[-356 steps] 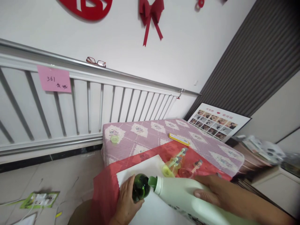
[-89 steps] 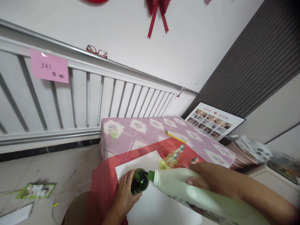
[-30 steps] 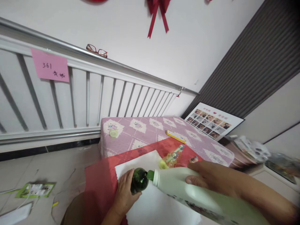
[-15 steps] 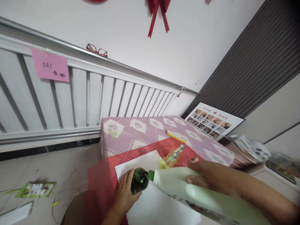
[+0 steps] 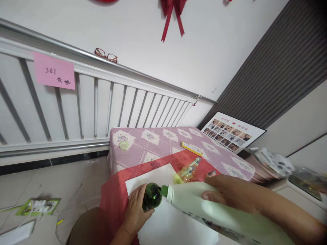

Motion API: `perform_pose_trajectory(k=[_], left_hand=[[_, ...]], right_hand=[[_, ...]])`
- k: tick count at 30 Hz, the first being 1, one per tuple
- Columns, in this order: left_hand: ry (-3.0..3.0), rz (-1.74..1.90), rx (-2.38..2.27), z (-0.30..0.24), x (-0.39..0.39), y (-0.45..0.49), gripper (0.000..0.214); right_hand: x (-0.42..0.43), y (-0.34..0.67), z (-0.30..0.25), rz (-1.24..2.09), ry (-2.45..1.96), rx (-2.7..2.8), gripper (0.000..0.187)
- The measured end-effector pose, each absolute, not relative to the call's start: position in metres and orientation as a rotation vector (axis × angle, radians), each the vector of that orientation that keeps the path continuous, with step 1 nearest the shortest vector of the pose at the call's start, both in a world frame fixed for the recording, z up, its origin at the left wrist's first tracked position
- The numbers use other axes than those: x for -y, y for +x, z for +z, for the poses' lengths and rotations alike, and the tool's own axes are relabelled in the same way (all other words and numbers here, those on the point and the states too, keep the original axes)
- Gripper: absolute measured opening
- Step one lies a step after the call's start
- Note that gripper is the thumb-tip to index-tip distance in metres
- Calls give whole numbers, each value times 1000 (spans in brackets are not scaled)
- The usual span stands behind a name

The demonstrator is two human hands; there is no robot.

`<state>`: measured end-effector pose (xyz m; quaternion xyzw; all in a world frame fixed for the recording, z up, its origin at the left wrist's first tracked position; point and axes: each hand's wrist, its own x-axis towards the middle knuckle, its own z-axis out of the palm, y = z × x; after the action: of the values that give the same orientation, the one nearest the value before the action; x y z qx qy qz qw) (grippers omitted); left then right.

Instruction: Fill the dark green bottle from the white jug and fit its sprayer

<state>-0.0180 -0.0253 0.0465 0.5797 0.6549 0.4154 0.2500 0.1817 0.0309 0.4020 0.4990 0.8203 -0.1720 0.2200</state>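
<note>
My left hand [image 5: 135, 212] is wrapped round a small dark green bottle [image 5: 151, 200] standing on a white cloth [image 5: 153, 177]. My right hand [image 5: 227, 194] grips a large pale green jug [image 5: 194, 206], tipped on its side. The jug's green spout [image 5: 165, 191] touches the mouth of the small bottle. Both rest over a red cloth [image 5: 114, 194] at the near end of a low table.
Small yellow pump bottles [image 5: 189, 169] lie on the red cloth. A yellow flat item [image 5: 191, 148] and a pale green cap [image 5: 124, 145] sit on the pink tablecloth [image 5: 158, 137]. White railing [image 5: 94, 109] behind, photo board [image 5: 232, 132] right, papers on the floor [image 5: 38, 206].
Both hands and both bottles have kept their places. The red cloth's hanging left edge has shifted slightly.
</note>
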Motion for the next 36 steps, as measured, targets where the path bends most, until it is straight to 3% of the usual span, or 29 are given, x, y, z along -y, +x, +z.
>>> perform_pose_trajectory(k=[36], left_hand=[[1615, 1158, -1801, 41, 25, -18, 85]], right_hand=[[-29, 175, 406, -481, 1370, -2299, 50]])
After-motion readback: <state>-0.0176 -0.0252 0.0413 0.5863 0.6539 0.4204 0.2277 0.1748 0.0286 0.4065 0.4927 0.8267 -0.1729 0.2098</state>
